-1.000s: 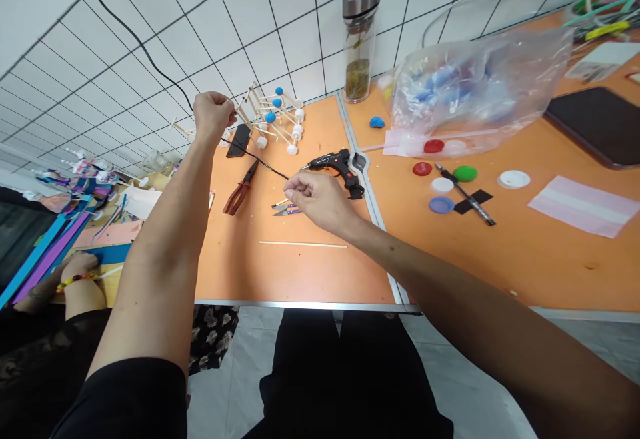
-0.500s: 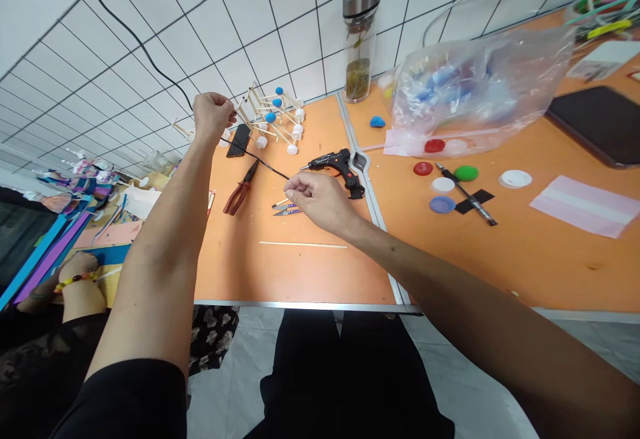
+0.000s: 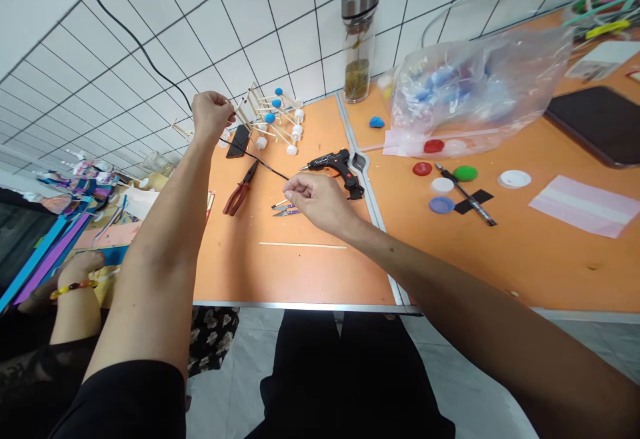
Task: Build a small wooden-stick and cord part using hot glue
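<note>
and here's the left hand [image 3: 213,116], up by the far edge of the orange workbench [image 3: 300,279], fingers [image 3: 225,104] curled and pressed together, thumb tucked in against them, pinching something too thin to make out, right beside a wooden stick model [image 3: 273,119] with blue and white knobs on its joints! a thin black cord [image 3: 257,160] passing just under that hand, then slanting down across the bench, its end close by the right hand [image 3: 320,200]. over to that right hand, out above the middle of the bench, fingers [image 3: 300,189] loosely curled, thumb and forefinger close together, no telling from this angle whether pinching the cord or not. just beyond those fingertips, a black hot glue gun [image 3: 333,166] lying on its side, and just below them, small thread snips [image 3: 286,210]. close by, red-handled pliers [image 3: 240,189] and a long thin wooden stick [image 3: 303,244] lying loose on the orange top. across the bench seam, a scatter of bottle caps [image 3: 443,204] in red, green, white and blue, a bulging clear plastic bag [image 3: 475,92], and a glass flask [image 3: 357,42] up against the tiled wall [image 3: 150,46]. and way off to the left, a co-worker's hand [image 3: 83,266] with a beaded bracelet [image 3: 74,286], low over a craft sheet
</note>
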`<state>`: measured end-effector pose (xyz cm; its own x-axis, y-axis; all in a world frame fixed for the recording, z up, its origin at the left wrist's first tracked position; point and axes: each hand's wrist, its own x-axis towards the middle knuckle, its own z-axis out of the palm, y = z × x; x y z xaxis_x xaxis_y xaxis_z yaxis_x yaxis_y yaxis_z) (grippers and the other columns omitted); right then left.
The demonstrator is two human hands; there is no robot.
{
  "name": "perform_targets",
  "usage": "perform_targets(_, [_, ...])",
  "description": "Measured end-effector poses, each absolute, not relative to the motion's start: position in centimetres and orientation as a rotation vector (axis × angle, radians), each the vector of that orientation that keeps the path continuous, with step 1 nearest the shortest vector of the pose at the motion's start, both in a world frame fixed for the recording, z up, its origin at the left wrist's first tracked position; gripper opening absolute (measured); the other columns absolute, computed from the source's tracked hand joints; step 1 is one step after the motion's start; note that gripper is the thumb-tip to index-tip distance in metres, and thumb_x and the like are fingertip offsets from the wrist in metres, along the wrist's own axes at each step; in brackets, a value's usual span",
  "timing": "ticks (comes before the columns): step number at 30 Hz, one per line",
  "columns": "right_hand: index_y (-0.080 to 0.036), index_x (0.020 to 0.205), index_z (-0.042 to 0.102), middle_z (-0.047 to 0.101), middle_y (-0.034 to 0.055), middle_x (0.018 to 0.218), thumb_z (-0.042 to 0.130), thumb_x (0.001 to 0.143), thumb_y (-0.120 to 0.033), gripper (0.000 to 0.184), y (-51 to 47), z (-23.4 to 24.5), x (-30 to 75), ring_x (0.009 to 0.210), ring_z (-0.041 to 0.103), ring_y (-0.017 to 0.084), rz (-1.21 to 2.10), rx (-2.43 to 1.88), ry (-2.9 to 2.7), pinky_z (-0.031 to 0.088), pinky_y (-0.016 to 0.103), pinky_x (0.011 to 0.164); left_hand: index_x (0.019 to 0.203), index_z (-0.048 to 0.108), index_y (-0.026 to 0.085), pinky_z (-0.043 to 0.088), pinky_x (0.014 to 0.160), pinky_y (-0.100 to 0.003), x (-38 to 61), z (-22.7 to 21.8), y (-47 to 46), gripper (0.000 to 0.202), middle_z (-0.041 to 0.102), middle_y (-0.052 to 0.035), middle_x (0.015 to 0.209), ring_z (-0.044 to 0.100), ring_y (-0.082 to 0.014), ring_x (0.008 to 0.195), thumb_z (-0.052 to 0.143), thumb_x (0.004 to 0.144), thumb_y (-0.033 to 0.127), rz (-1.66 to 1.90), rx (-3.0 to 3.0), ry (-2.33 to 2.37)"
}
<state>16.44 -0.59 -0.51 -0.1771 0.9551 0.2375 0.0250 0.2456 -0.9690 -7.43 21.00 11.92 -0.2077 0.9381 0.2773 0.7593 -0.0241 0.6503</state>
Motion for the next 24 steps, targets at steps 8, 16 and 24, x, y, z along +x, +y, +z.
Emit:
perform_targets(8, [-0.021,0.091,0.079,0.082,0.0016,0.088,0.072,0.097,-0.017,0.011,-0.57,-0.78,16.24,0.077,0.072,0.016,1.135,-0.955,-1.466,0.055,0.029,0.068,0.089,0.063,0.022,0.055,0.079,-0.029,-7.33,12.01,20.95,0.022,0.057,0.0123,0.054,0.071,-0.0068,0.077,0.084,0.093,0.019,1.059,1.798,1.992])
perform_targets(16, [-0.02,0.091,0.079,0.083,0.001,0.089,0.072,0.099,-0.015,0.011,-0.51,-0.78,16.19,0.078,0.073,0.015,1.145,-0.951,-1.461,0.054,0.029,0.068,0.085,0.064,0.023,0.059,0.075,-0.028,-7.17,11.97,21.08,0.023,0.06,0.0102,0.057,0.074,-0.0086,0.075,0.084,0.096,0.02,1.084,1.799,1.999])
perform_targets(24, [-0.019,0.092,0.079,0.084,0.0014,0.09,0.072,0.099,-0.013,0.012,-0.66,-0.5,16.26,0.079,0.073,0.015,1.146,-0.959,-1.461,0.054,0.029,0.069,0.079,0.063,0.025,0.061,0.072,-0.032,-7.33,11.59,21.19,0.027,0.063,0.0062,0.059,0.076,-0.0138,0.076,0.087,0.092,0.021,1.15,1.799,1.969])
